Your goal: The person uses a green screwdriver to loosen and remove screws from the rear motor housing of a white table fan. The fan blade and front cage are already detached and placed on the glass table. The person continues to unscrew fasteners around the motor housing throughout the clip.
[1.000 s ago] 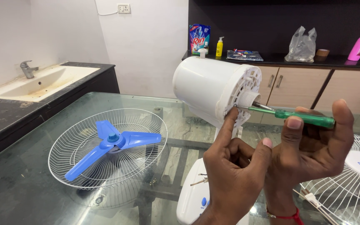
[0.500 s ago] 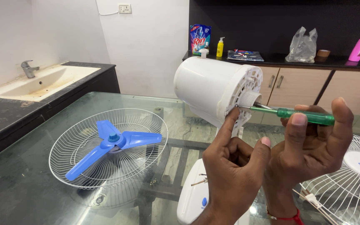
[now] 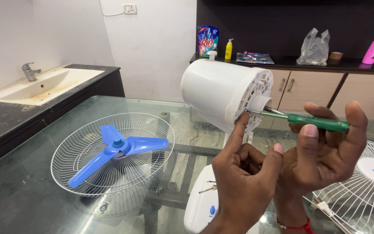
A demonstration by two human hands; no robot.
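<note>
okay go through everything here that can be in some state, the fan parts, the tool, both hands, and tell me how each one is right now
Fan motor housing: upright on its stand, bare front, no blade or guard.
Blue fan blade: off, lying in the wire guard on the glass table.
Green screwdriver: tip at the housing's front.
Right hand: gripping the screwdriver.
Left hand: forefinger touching the housing beside the tip.

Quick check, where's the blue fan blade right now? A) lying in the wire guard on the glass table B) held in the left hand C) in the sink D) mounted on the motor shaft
A: the blue fan blade lies inside the wire guard resting on the glass table, apart from the white motor housing, where the right hand holds a green screwdriver.
</note>
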